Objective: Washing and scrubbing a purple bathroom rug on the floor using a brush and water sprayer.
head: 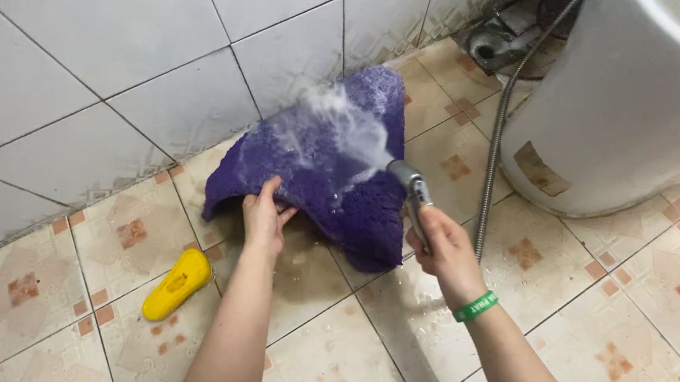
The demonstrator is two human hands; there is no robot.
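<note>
The left hand (263, 216) pinches the shaggy purple fabric mat's (329, 163) near edge while the right hand (445, 249), fist-closed, aims a chrome spray nozzle (411, 188) at it.

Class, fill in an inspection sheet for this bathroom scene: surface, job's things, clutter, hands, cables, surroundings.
Surface: patterned floor tiles, wet near the mat.
Job's things: purple shaggy mat, tilted up against the wall; metal spray head jetting water onto it.
Clutter: yellow brush on the floor.
Hands: left hand grips the mat's edge; right hand holds the spray head, green wristband.
Cables: metal hose, no electric cable seen.
Surroundings: white tiled wall, white tub.
</note>
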